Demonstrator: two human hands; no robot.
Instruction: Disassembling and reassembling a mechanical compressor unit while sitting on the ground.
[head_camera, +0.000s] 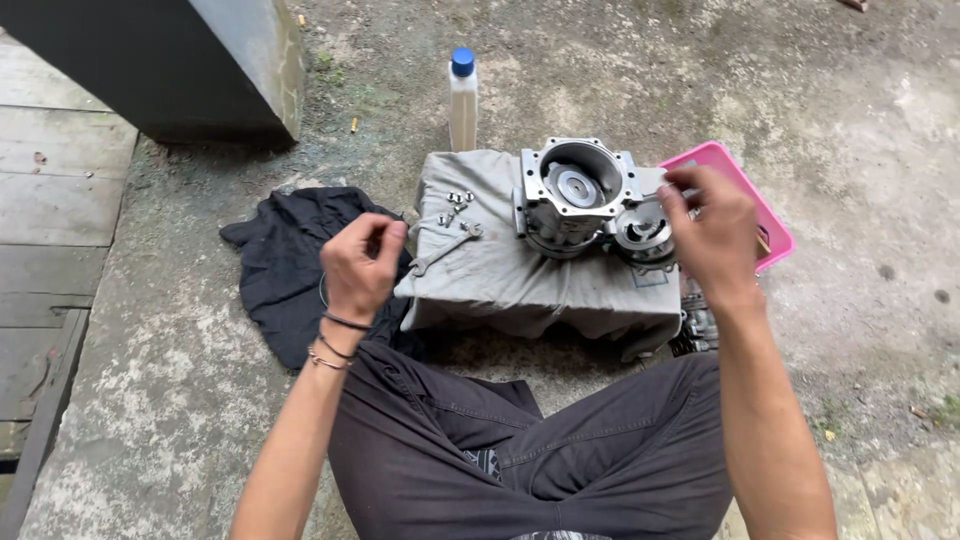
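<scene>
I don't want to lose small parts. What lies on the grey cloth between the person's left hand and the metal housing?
In the head view, a wrench and a few loose bolts lie on the grey cloth, between the left hand and the metal housing.

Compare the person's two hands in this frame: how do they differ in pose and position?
The left hand is curled with fingertips pinched together, off the left edge of the grey cloth; the right hand reaches further out, fingers at the metal housing. The left wrist wears bracelets; the right is bare. Both are raised above the ground.
</scene>
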